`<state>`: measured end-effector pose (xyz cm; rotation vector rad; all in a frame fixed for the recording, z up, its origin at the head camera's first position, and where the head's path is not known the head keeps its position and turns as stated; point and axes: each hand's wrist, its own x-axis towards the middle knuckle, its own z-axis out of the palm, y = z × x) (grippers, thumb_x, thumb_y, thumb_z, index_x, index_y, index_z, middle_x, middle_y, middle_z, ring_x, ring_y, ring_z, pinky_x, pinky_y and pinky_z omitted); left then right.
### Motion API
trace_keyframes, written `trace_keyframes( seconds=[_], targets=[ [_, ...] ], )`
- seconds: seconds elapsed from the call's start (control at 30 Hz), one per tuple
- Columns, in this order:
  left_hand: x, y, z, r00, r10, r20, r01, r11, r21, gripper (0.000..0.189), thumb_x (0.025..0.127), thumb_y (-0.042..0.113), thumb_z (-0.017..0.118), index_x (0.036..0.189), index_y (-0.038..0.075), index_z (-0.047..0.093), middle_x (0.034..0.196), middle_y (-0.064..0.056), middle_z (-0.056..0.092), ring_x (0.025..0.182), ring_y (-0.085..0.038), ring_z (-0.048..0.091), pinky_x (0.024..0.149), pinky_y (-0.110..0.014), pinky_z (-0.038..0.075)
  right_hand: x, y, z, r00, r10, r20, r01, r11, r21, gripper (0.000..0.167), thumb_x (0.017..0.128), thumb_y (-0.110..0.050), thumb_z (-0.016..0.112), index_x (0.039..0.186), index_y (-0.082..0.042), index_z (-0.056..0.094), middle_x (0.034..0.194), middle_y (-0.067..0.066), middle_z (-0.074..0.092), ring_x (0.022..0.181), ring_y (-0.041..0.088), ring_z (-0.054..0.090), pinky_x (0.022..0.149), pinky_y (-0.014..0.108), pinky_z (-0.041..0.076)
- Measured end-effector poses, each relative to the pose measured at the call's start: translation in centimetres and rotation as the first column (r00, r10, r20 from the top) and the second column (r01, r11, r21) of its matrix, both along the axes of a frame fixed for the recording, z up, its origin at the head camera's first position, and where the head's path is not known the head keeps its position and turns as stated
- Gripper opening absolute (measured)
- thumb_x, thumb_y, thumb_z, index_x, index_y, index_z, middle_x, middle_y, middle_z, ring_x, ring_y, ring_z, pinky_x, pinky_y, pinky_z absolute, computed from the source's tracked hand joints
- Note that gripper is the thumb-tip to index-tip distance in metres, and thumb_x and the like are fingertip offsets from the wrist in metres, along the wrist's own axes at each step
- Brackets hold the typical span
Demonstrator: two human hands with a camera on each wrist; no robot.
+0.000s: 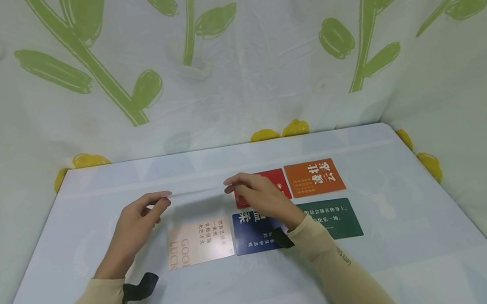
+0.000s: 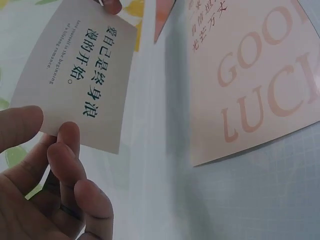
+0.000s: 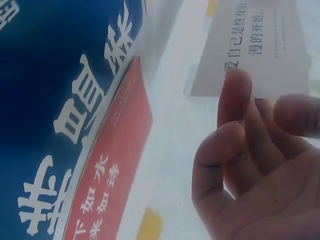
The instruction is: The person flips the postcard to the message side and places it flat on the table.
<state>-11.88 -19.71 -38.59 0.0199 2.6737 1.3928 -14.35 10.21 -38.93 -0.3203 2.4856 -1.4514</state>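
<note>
A thin white card (image 1: pixel 197 191) printed with dark Chinese characters is held up above the table, seen nearly edge-on in the head view. My left hand (image 1: pixel 136 224) pinches its left end between thumb and fingers. At the opposite end my right hand (image 1: pixel 264 195) has its fingertips on the card's edge. The left wrist view shows the printed face of the card (image 2: pixel 82 75) tilted. Beneath the hands lie a pale pink "GOOD LUCK" card (image 1: pixel 191 250) and a dark blue card (image 1: pixel 253 241). A red card (image 1: pixel 273 176) is partly hidden behind the right hand.
An orange card (image 1: pixel 317 183) lies beside the red one, and a green card (image 1: pixel 341 221) to the right of the blue one. They rest on a pale table (image 1: pixel 224 299). Behind it hangs a white curtain (image 1: pixel 261 69) with green leaf prints.
</note>
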Motion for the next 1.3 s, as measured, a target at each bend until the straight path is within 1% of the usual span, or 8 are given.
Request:
trace_keyframes(
  seconds=[0.07, 0.2, 0.37, 0.63, 0.87, 1.03, 1.17, 1.3],
  targets=[
    [0.0, -0.1, 0.1, 1.0, -0.006, 0.008, 0.005, 1.0, 0.018, 0.049, 0.102, 0.051, 0.055, 0.139, 0.019, 0.062, 0.121, -0.012, 0.065, 0.095, -0.025, 0.057, 0.076, -0.029, 0.048, 0.1, 0.1, 0.1, 1.0, -0.007, 0.012, 0.007, 1.0, -0.007, 0.034, 0.104, -0.023, 0.044, 0.13, -0.019, 0.067, 0.119, 0.002, 0.072, 0.103, 0.023, 0.063, 0.092, 0.041, 0.05],
    [0.1, -0.2, 0.1, 1.0, -0.012, 0.013, 0.011, 0.999, 0.052, 0.043, 0.106, 0.043, 0.05, 0.139, 0.019, 0.062, 0.109, -0.013, 0.062, 0.093, -0.025, 0.055, 0.075, -0.031, 0.047, 0.3, 0.1, 0.3, 0.999, -0.022, 0.032, 0.022, 1.0, 0.005, 0.034, 0.104, -0.029, 0.043, 0.128, -0.026, 0.067, 0.118, 0.003, 0.069, 0.104, 0.025, 0.063, 0.095, 0.044, 0.049],
    [-0.1, -0.1, 0.2, 1.0, -0.014, 0.0, 0.014, 0.999, 0.051, 0.042, 0.107, 0.041, 0.048, 0.138, 0.018, 0.063, 0.098, -0.014, 0.057, 0.093, -0.027, 0.054, 0.074, -0.031, 0.045, 0.5, 0.1, 0.5, 1.0, -0.015, -0.016, 0.016, 0.998, 0.061, 0.035, 0.104, -0.043, 0.047, 0.129, -0.028, 0.067, 0.116, -0.004, 0.067, 0.106, 0.021, 0.062, 0.094, 0.043, 0.05],
    [-0.2, -0.1, 0.5, 0.999, -0.021, -0.026, 0.021, 1.0, -0.007, 0.041, 0.108, 0.042, 0.045, 0.138, 0.021, 0.063, 0.103, -0.016, 0.058, 0.096, -0.027, 0.055, 0.074, -0.035, 0.042, 0.5, 0.3, 0.5, 0.998, 0.038, -0.041, -0.036, 0.998, 0.059, 0.033, 0.102, -0.036, 0.056, 0.132, -0.026, 0.065, 0.119, -0.009, 0.066, 0.103, 0.016, 0.062, 0.088, 0.038, 0.053],
    [-0.1, 0.0, -0.1, 0.999, -0.029, -0.035, 0.029, 1.0, -0.008, 0.042, 0.106, 0.043, 0.05, 0.138, 0.019, 0.063, 0.115, -0.012, 0.06, 0.095, -0.025, 0.056, 0.073, -0.033, 0.043, 0.5, 0.6, 0.1, 0.995, 0.073, -0.071, -0.069, 0.996, 0.048, 0.031, 0.101, -0.031, 0.061, 0.13, -0.021, 0.065, 0.114, -0.008, 0.067, 0.099, 0.015, 0.063, 0.087, 0.035, 0.053],
    [-0.1, 0.3, -0.8, 0.992, -0.055, -0.109, 0.044, 0.994, -0.104, 0.04, 0.104, 0.038, 0.058, 0.137, 0.017, 0.063, 0.128, -0.007, 0.063, 0.097, -0.024, 0.059, 0.077, -0.036, 0.048, 0.6, 0.6, -0.5, 0.99, 0.09, -0.108, -0.081, 0.993, 0.089, 0.034, 0.098, -0.026, 0.067, 0.131, -0.02, 0.065, 0.114, -0.007, 0.067, 0.098, 0.012, 0.063, 0.085, 0.031, 0.054],
    [-0.2, 0.7, -1.1, 0.979, -0.092, -0.184, 0.053, 0.977, -0.206, 0.039, 0.101, 0.03, 0.064, 0.136, 0.012, 0.062, 0.123, -0.01, 0.065, 0.091, -0.022, 0.059, 0.073, -0.035, 0.047, 0.6, 0.4, -0.8, 0.988, 0.094, -0.125, -0.079, 0.989, 0.125, 0.039, 0.096, -0.023, 0.071, 0.134, -0.02, 0.063, 0.114, -0.006, 0.067, 0.098, 0.011, 0.063, 0.083, 0.029, 0.054],
    [-0.2, 1.0, -1.3, 0.963, -0.143, -0.23, 0.065, 0.946, -0.319, 0.041, 0.097, 0.025, 0.069, 0.134, 0.009, 0.063, 0.118, -0.01, 0.066, 0.08, -0.018, 0.054, 0.066, -0.033, 0.044, 0.7, 0.2, -1.1, 0.983, 0.114, -0.146, -0.087, 0.98, 0.177, 0.044, 0.094, -0.021, 0.073, 0.136, -0.019, 0.061, 0.12, -0.002, 0.067, 0.095, 0.012, 0.063, 0.08, 0.026, 0.054]
  ],
)
